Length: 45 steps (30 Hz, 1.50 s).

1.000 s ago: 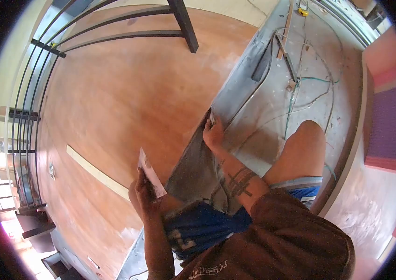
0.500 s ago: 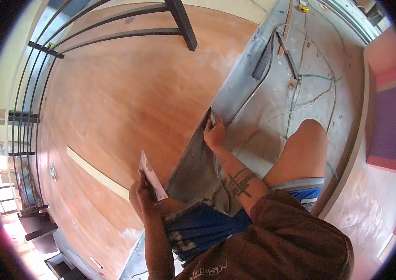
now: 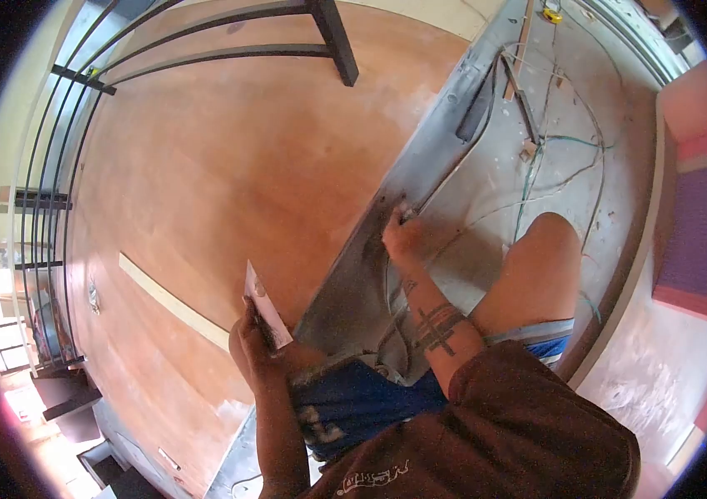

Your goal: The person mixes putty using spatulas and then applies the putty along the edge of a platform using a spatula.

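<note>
In the head view my left hand (image 3: 255, 333) grips a flat, pale, blade-like plate (image 3: 267, 309) with a brownish smear on its face and dark grime along its lower edge. The plate is tilted above the orange-brown panel (image 3: 287, 183). My right hand (image 3: 403, 237) is closed at the grey side strip (image 3: 420, 158) beside that panel, its fingers around a small pale piece (image 3: 406, 211) that is mostly hidden. Below this hand the strip turns dark and dirty (image 3: 341, 287).
A black metal bar frame (image 3: 332, 41) stands over the far left of the panel. A pale wooden strip (image 3: 172, 301) lies on it. Cables (image 3: 528, 187), wooden sticks (image 3: 522, 104) and a yellow tape measure (image 3: 551, 15) are on the floor to the right.
My right hand has moved slightly right, off the panel's edge and over the grey strip. My left hand and the plate have shifted a little left.
</note>
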Motion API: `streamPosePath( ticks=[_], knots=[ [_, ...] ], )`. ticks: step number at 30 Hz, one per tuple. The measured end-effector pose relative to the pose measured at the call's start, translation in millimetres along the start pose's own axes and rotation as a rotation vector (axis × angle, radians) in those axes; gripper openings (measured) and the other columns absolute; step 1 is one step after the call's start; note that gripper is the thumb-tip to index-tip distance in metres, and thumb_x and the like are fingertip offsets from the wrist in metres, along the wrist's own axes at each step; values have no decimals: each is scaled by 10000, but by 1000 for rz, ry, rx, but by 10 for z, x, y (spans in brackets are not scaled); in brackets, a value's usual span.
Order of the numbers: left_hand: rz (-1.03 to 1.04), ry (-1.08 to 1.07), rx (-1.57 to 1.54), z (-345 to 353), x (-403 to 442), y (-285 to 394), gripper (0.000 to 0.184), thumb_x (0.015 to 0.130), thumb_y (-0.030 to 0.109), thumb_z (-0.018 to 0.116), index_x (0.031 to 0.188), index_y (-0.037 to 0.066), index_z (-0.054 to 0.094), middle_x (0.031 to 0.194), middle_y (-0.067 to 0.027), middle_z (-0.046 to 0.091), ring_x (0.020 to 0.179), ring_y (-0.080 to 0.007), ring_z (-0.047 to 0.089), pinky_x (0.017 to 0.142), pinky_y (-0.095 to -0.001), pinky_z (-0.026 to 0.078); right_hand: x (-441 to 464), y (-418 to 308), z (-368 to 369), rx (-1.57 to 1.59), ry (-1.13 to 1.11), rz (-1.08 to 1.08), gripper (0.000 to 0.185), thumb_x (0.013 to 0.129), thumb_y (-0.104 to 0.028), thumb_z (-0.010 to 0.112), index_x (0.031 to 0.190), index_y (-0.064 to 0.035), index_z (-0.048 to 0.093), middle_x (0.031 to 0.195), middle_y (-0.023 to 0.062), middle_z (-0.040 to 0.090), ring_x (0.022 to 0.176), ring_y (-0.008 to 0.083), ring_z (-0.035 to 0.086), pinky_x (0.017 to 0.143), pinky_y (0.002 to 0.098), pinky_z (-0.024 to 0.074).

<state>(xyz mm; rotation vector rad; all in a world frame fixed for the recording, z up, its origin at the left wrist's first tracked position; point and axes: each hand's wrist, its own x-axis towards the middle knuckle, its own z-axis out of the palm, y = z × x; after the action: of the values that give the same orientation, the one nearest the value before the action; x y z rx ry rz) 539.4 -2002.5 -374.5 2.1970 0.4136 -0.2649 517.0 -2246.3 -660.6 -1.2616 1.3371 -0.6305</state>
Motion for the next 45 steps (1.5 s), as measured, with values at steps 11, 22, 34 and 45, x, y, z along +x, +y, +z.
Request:
streamPosePath(
  ticks=[11,22,34,45],
  knots=[
    [208,-15,262,18,44,-238,559,1036,425,448,795,-42,638,626,-115,552,563,-195,530,543,-366,430,-480,-452,-6,-225,-43,-375,472,962,-270,556,1230,118,563,1267,324,562,1179,461,543,1033,459,428],
    [122,-55,-1,15,-80,-83,475,1032,364,490,839,-39,650,627,-45,547,573,-151,534,526,-332,435,-402,-377,44,-322,-37,-390,434,942,-209,534,1277,67,557,1248,298,579,1150,450,561,1025,459,442],
    [197,-204,185,-154,161,-522,437,951,294,557,1305,38,560,866,-106,662,733,-197,620,671,-304,504,-41,-395,167,-353,3,-244,340,880,-175,613,1070,107,608,951,306,652,909,467,637,805,500,503],
    [43,-36,-83,-88,189,-554,608,1006,487,494,781,-60,634,656,-86,558,613,-173,514,578,-350,421,-352,-577,-16,-259,-4,-309,420,888,-249,619,1085,121,608,1040,334,635,1023,489,603,914,501,477]
  ],
)
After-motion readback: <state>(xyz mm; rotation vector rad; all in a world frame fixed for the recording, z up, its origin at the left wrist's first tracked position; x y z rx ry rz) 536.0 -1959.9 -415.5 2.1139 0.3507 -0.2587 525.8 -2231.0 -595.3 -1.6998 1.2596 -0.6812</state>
